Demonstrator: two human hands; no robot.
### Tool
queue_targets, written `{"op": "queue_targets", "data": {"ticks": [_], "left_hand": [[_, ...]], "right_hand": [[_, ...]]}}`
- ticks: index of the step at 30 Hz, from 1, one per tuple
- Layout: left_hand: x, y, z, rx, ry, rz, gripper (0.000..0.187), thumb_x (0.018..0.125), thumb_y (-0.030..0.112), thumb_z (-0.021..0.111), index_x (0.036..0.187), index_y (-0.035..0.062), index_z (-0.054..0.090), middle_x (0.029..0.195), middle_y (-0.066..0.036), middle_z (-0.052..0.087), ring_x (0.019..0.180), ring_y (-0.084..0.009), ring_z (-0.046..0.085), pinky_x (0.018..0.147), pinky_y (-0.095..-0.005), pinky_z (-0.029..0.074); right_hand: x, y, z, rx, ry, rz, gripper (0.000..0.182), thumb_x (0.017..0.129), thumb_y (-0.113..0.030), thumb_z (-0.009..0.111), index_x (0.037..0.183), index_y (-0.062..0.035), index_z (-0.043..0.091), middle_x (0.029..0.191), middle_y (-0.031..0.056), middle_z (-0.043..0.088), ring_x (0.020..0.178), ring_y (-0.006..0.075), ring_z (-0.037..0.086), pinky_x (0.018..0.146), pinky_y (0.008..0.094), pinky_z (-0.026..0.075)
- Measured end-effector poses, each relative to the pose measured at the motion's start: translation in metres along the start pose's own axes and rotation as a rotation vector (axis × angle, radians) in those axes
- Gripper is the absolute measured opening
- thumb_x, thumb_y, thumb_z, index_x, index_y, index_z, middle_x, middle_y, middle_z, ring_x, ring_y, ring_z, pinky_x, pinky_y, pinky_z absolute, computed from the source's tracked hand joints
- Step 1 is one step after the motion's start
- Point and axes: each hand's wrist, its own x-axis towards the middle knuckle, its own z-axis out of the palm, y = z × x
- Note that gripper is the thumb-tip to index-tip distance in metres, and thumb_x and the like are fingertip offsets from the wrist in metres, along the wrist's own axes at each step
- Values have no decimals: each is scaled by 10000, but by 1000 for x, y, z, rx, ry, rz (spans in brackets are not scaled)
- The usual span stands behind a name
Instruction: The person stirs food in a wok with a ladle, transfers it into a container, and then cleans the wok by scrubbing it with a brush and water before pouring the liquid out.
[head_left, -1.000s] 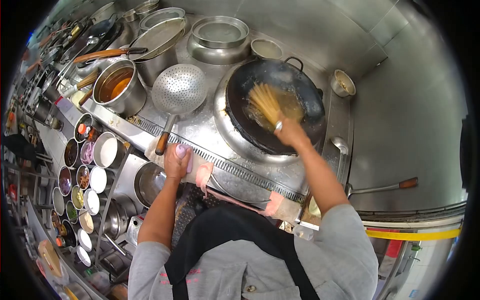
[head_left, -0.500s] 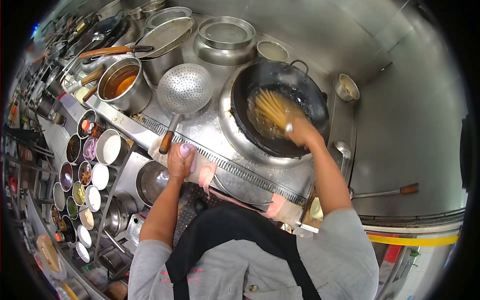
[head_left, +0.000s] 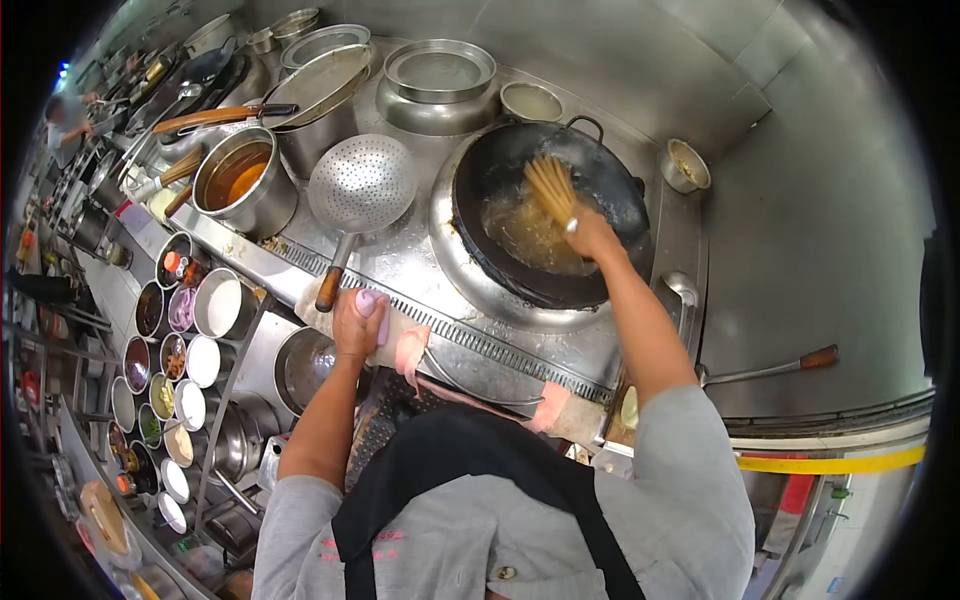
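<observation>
My right hand [head_left: 592, 237] grips a bamboo brush [head_left: 551, 189] whose bristles fan out inside a black wok [head_left: 610, 180] holding brownish liquid. My left hand [head_left: 357, 324] rests on a folded cloth [head_left: 402, 350] at the front edge of the steel stove, closed around a small pale purple object [head_left: 372, 304]. Just left of it lies the wooden handle of a perforated skimmer [head_left: 362, 183] that lies flat on the stove top.
A pot of amber oil [head_left: 238, 180] stands left of the skimmer. Steel bowls [head_left: 437, 72] and lids line the back. Several small seasoning cups [head_left: 170, 340] fill racks at the lower left. A ladle handle [head_left: 768, 370] lies at right.
My right hand has swept the brush from the wok's near left side up toward its middle. My left hand has stayed on the cloth.
</observation>
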Motion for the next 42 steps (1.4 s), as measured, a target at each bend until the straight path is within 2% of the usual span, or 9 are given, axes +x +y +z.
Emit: {"op": "queue_targets", "data": {"ticks": [9, 12, 14, 17, 20, 21, 29, 34, 42], "left_hand": [[0, -4, 4, -32, 20, 31, 424, 850, 386, 705, 1054, 28, 606, 996, -175, 622, 968, -377, 599, 862, -439, 467], [-3, -8, 5, -30, 9, 37, 431, 849, 391, 706, 1056, 27, 605, 1000, -177, 623, 964, -381, 600, 862, -442, 466], [-1, -5, 4, -20, -1, 39, 432, 849, 392, 706, 1055, 25, 605, 1001, -178, 623, 963, -385, 601, 860, -444, 465], [1, 2, 1, -33, 25, 11, 428, 845, 384, 712, 1044, 20, 606, 1000, -186, 620, 959, -386, 599, 854, -447, 462], [2, 4, 2, -74, 16, 33, 408, 839, 365, 720, 1012, 15, 601, 974, -189, 610, 939, -388, 589, 846, -448, 454], [1, 3, 3, -90, 19, 36, 403, 838, 360, 721, 1005, 15, 599, 968, -188, 608, 935, -388, 587, 844, -448, 453], [0, 4, 3, -71, 42, 42, 376, 843, 346, 716, 983, 20, 591, 959, -183, 597, 925, -387, 582, 845, -450, 449], [-3, 3, 2, -88, 35, 30, 389, 848, 347, 715, 1010, 14, 598, 981, -181, 600, 940, -376, 586, 858, -444, 451], [-1, 5, 0, -151, 18, 58, 406, 843, 348, 722, 1020, 5, 598, 994, -187, 600, 944, -380, 584, 860, -438, 451]], "right_hand": [[-83, -52, -27, -56, -131, -264, 590, 801, -165, 674, 1346, -12, 508, 1091, 278, 668, 1033, 429, 646, 927, 477, 507], [-81, -98, -73, 262, -335, -12, 588, 798, -196, 675, 1342, -38, 518, 1067, 264, 678, 1017, 428, 652, 926, 475, 508], [-11, -67, -7, 72, 77, -80, 533, 782, -177, 676, 1301, -164, 553, 959, 223, 700, 781, 339, 707, 569, 416, 586], [-18, -73, -22, 266, -58, 77, 533, 789, -192, 676, 1301, -132, 542, 966, 222, 698, 754, 324, 707, 531, 401, 571], [-56, -51, -23, 92, -120, -117, 601, 796, -212, 672, 1367, -120, 509, 1022, 241, 689, 825, 358, 700, 650, 431, 574], [-76, -40, -28, 114, -162, -179, 589, 812, -231, 649, 1354, -67, 487, 1085, 264, 669, 1034, 449, 625, 889, 484, 504], [-44, 60, -36, -157, 1, 172, 539, 802, -232, 675, 1286, -60, 511, 1120, 277, 657, 1037, 437, 641, 905, 509, 515], [4, 17, 12, -20, 48, 73, 506, 789, -244, 676, 1243, -46, 577, 1028, 285, 676, 983, 428, 657, 879, 487, 524], [-113, 6, -32, -41, -202, -89, 692, 820, -199, 643, 1453, -63, 397, 1118, 280, 655, 1047, 429, 635, 944, 483, 491]]}}
